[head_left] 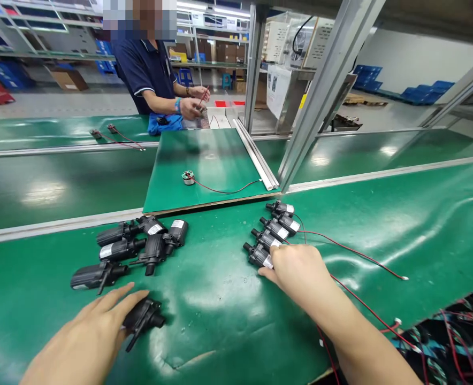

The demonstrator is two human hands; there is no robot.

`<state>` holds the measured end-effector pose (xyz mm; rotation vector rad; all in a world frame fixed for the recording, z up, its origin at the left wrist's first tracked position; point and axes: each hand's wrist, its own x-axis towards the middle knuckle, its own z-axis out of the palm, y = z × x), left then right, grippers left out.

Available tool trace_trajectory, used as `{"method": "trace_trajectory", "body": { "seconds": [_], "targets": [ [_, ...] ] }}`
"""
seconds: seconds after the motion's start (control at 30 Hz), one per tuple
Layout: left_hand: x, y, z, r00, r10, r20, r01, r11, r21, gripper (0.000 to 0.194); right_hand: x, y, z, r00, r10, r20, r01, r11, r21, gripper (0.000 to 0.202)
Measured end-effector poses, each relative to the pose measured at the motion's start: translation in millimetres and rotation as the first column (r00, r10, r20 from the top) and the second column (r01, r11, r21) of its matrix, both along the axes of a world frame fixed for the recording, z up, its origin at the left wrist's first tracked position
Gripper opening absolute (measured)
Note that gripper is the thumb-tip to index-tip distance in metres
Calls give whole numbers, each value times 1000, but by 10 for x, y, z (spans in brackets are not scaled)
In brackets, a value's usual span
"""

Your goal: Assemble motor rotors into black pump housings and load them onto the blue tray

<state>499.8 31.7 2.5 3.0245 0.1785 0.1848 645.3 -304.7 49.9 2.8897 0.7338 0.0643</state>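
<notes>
Nearest to us, our left hand [86, 337] lies low on the green counter [220, 310], its fingers [116, 298] closed loosely about a black pump [143, 316] at the near edge. Our right hand [300, 272] rests palm down on the closest pump of a tidy row of four [272, 235], fingers [266, 272] flat and narrow, gripping nothing that we can see. Red leads [352, 251] trail from that row across the counter to our right. A loose cluster of pumps [134, 248] lies just beyond the left hand, well apart from the row. On the raised green mat [212, 160] sits a small wound coil [188, 177] with its own lead. Across the line, another person's hands [194, 104] work at a blue tray [164, 124].

We judge the risks small but real — a sleeve or wrist could snag the red leads and drag the row askew, and the left pump, held only lightly, could slip.
</notes>
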Motion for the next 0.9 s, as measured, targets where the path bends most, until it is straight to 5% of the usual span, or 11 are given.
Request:
{"method": "trace_trajectory", "body": {
  "seconds": [0.13, 0.3, 0.47, 0.67, 0.8, 0.9],
  "targets": [
    [266, -272, 115, 975, -105, -197, 97, 994, -52, 37, 57, 39, 87, 994, 63, 84, -69, 994, 81, 46],
    [443, -675, 303, 965, -258, -43, 235, 928, -290, 26, 410, 452, 292, 969, 206, 138, -231, 952, 203, 39],
    [534, -797, 88, 949, -248, 196, 309, 857, -412, 37, 1070, 1241, 357, 948, 287, 137, -318, 856, 408, 36],
    [552, -839, -131, 930, -250, 270, 359, 780, -512, 43, 1730, 2091, 162, 961, 273, 34, -263, 872, 413, 59],
    [534, -862, -184, 923, -277, 268, 383, 742, -551, 48, 1858, 2273, 96, 970, 244, 9, -230, 904, 360, 49],
    [524, -876, -187, 924, -256, 283, 377, 721, -582, 48, 1696, 2106, 216, 976, 209, 55, -215, 925, 314, 39]
  ]
}}
